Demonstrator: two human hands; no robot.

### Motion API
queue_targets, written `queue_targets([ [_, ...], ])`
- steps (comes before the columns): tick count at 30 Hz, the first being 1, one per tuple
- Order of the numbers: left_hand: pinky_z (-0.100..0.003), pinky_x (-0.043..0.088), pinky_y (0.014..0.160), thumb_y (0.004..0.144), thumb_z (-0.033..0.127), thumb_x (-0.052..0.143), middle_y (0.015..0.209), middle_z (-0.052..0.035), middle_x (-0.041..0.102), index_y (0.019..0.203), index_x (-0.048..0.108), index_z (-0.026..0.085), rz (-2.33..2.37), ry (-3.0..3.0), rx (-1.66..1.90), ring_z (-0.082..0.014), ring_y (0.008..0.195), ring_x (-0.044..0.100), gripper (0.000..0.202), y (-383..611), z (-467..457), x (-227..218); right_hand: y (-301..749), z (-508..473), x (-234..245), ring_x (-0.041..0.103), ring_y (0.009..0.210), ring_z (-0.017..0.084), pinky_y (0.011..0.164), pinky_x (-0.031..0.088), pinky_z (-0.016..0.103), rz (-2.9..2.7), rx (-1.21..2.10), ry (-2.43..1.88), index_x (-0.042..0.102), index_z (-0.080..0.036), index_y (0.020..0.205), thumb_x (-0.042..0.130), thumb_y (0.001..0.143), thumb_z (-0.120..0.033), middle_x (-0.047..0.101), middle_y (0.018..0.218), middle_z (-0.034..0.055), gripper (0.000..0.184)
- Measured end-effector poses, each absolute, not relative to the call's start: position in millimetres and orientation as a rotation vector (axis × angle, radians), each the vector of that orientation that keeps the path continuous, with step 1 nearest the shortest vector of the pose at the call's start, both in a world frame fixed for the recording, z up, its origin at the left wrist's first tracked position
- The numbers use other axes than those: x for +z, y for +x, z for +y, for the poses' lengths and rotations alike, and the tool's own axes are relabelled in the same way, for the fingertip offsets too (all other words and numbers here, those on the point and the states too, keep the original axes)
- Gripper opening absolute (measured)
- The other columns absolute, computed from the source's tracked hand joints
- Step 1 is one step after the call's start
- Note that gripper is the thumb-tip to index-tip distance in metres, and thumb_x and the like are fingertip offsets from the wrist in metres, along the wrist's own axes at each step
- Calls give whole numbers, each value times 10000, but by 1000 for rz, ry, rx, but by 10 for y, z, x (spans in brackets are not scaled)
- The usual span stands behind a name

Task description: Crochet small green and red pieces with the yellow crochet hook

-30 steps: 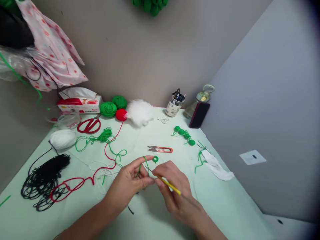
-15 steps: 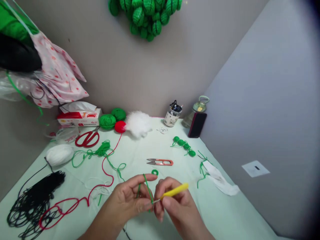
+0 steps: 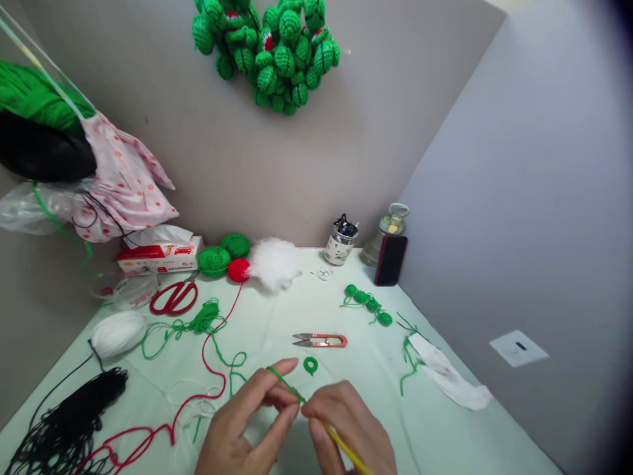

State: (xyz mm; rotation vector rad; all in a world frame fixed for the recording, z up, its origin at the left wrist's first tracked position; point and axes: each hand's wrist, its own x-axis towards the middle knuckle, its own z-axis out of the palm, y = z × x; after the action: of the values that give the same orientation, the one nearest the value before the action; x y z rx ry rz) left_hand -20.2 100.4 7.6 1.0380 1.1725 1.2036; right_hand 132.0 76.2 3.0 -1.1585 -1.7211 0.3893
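Observation:
My left hand (image 3: 250,422) is low in the middle of the view, index finger stretched out with green yarn (image 3: 284,384) looped over it, thumb and fingers pinching the strand. My right hand (image 3: 349,429) sits just right of it, closed on a yellow crochet hook (image 3: 341,445) whose tip meets the yarn at the left fingertips. A small green crocheted ring (image 3: 310,365) lies on the table just beyond the hands. Orange thread snips (image 3: 320,340) lie behind the ring.
On the pale green table (image 3: 445,435): several small green crocheted pieces (image 3: 368,305), red scissors (image 3: 174,297), white yarn ball (image 3: 117,333), black yarn (image 3: 64,415), red yarn strand (image 3: 210,369), green and red yarn balls, white stuffing (image 3: 274,262), tissue box, jar, bottle, phone (image 3: 390,260). Green crocheted balls hang on the wall.
The camera tilted up, so the hands sit lower in view. The hook handle swung from pointing up-right to pointing down-right, and the left index finger now lies lower with the yarn pulled taut.

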Motion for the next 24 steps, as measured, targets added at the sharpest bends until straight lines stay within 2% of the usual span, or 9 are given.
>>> queue_targets([
  [1,-316,503,828,728,366,828,738,-28,710,987,826,354,1186,1108,1225,-231,748,639,259,-202,1006,82,1354,792,55,640,681,162,617,494,257,-1687,546,-1171,706,-236,901,554,955,-213,676,760,47,163],
  [5,-320,505,783,719,375,834,701,-26,711,966,837,355,1075,1101,1130,-223,709,637,247,-222,1025,125,1449,889,79,570,637,139,628,463,257,-1364,1344,-1144,646,-184,744,556,963,-464,588,669,27,367],
  [8,-317,509,763,628,388,909,705,-16,701,993,831,323,919,848,961,-198,714,640,379,-247,1055,147,1450,919,40,486,496,100,536,421,233,-976,1792,-912,627,-177,750,645,866,-592,532,574,-10,431],
  [10,-303,504,728,592,393,935,709,-5,676,1014,822,309,821,708,913,-171,693,626,444,-251,1073,155,1436,908,41,458,460,81,505,405,220,-824,1916,-791,649,-183,802,692,828,-594,549,590,-13,414],
  [13,-296,499,715,601,398,934,715,5,635,1030,811,299,765,606,967,-145,672,594,456,-223,1070,159,1419,856,84,525,516,103,537,474,257,-916,1750,-855,711,-209,902,678,877,-520,638,735,33,314],
  [16,-304,506,755,644,373,911,750,-2,620,1057,797,280,848,587,1063,-153,708,588,439,-175,1018,165,1395,794,85,641,654,176,604,559,315,-1294,1188,-1024,762,-264,988,638,922,-453,702,884,87,235],
  [19,-325,514,837,682,363,882,839,-27,657,1140,769,272,910,498,1065,-191,814,627,480,-142,947,200,1360,734,38,701,837,239,692,606,334,-1526,722,-1123,765,-367,1073,687,894,-403,729,938,80,198],
  [22,-319,514,876,684,354,882,928,-53,693,1171,759,261,873,361,988,-211,907,645,511,-141,915,256,1343,681,50,710,956,268,723,629,364,-1574,676,-1126,749,-395,1135,664,918,-356,731,1020,81,236],
  [24,-291,517,840,681,323,886,925,-51,696,1168,760,241,827,343,936,-184,865,633,510,-151,921,278,1350,669,103,714,954,238,728,630,348,-1584,714,-1100,736,-393,1170,595,966,-281,717,1081,78,272],
])
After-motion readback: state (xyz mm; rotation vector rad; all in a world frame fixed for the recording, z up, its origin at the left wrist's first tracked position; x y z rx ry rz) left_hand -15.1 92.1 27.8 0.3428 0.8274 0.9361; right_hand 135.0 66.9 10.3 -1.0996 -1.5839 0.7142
